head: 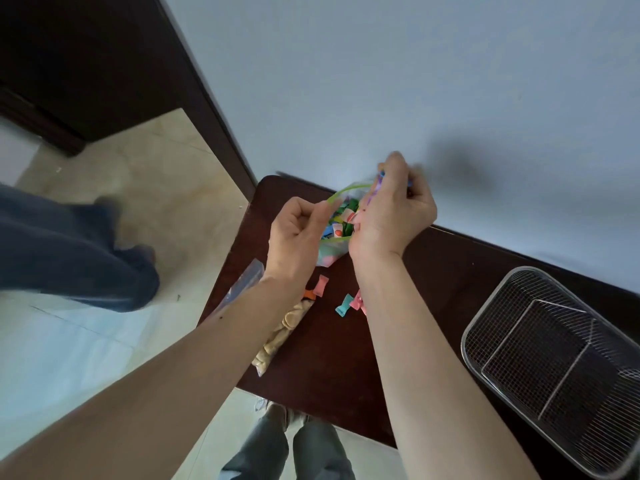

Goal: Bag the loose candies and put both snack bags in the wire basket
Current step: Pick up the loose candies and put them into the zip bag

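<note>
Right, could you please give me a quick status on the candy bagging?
Left hand holds candy bag open; right hand drops candies in. Loose candies remain on table. Basket empty.

soft, even daylight, moderately bright, with no glare. beyond the right hand (393, 209) a smeared grey shadow (457, 171) falls on the pale wall (415, 81). both hands are slightly motion-blurred, the fingertips most. wide-angle distortion bends the counter (325, 358) edges and stretches the forearms near the frame corners. the dark trousered leg (69, 251) left of the left hand (294, 233) is smeared.
</note>
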Tool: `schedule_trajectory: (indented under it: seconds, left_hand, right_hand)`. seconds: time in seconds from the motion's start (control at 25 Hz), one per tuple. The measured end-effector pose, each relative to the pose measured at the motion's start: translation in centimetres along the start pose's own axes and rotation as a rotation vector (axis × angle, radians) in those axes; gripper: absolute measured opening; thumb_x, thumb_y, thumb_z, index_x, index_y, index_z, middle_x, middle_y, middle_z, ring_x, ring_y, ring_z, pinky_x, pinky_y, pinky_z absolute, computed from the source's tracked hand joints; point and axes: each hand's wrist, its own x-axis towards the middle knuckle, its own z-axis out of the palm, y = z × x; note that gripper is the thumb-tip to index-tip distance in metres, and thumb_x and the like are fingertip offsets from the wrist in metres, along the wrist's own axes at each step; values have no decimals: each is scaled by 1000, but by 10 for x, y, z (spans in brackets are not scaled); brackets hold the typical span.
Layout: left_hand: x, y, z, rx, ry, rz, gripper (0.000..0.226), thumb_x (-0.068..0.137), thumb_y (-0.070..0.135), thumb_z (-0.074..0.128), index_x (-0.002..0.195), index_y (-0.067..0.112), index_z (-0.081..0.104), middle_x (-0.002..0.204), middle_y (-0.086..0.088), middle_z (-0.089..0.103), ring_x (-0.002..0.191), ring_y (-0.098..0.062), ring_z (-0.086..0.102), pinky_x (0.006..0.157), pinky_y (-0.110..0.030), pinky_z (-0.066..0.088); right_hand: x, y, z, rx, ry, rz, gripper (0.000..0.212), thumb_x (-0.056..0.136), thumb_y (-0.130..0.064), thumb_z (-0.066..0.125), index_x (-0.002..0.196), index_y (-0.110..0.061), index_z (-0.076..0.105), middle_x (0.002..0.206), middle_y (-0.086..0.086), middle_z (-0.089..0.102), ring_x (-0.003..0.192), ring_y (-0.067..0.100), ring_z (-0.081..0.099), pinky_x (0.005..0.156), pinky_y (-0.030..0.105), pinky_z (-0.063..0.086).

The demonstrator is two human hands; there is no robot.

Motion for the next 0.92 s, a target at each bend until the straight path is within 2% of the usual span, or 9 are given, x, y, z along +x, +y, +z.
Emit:
schedule_trajectory:
  seconds: [0.12,0.2,0.28,0.36,0.44,0.56,0.72,0.84,0.92]
  left_hand:
    - [1,-1,1,-18,19,7,29,92,33,63,74,14,50,113,-39,63,102,-27,65,98,-67,46]
    - [2,-2,4,-30,38,11,28,94,31,61,74,14,50,111,-33,67,109,-32,69,97,-64,49]
    - [3,-3,6,-60,49,9,27,94,31,61,73,16,51,107,-25,72,105,-24,72,93,-60,54]
    - [5,-4,8,-90,51,12,26,95,29,60,73,17,51,101,-16,76,97,-9,74,91,-54,57]
    - [6,-4,9,-96,55,13,26,95,27,60,73,17,52,95,-8,77,99,-7,73,91,-48,58]
    - [7,-4,9,-94,57,13,25,95,26,61,74,17,53,92,-5,77,97,-6,74,84,-36,59]
    - [8,-1,9,-119,47,-1,25,95,24,60,74,14,51,101,-17,76,105,-15,73,95,-54,55]
    - [8,1,8,-116,49,-6,25,95,24,60,74,13,50,109,-29,70,110,-20,71,97,-60,51]
    - [9,1,7,-101,56,-10,26,95,25,61,74,15,51,110,-33,67,110,-24,70,97,-62,50]
  right_hand:
    - [0,15,-8,-197,-43,-159,31,87,-8,66,57,-12,60,53,-7,55,55,11,49,57,28,44]
    - [1,21,-16,-289,-87,-234,28,89,-12,66,61,-15,61,56,-13,56,58,6,51,61,26,46]
    - [3,25,-21,-323,-122,-265,26,89,-14,66,64,-17,61,59,-15,57,61,6,53,64,28,48]
    - [4,28,-25,-330,-155,-280,21,89,-16,66,70,-9,64,67,-4,60,67,11,54,68,33,49]
    - [4,28,-26,-325,-180,-282,20,87,-19,67,74,-4,65,72,5,60,71,14,54,71,35,49]
    - [2,27,-26,-310,-211,-252,20,86,-21,67,78,-3,67,73,5,61,74,17,56,73,35,49]
    - [-1,24,-27,-281,-258,-231,23,91,-21,60,87,-1,72,84,15,63,83,26,60,82,44,51]
    - [-4,22,-26,-273,-285,-211,19,92,-22,59,97,-9,71,97,26,65,92,37,61,91,50,51]
    - [-4,22,-26,-284,-311,-221,22,92,-23,58,109,-11,68,103,28,64,96,42,61,93,49,51]
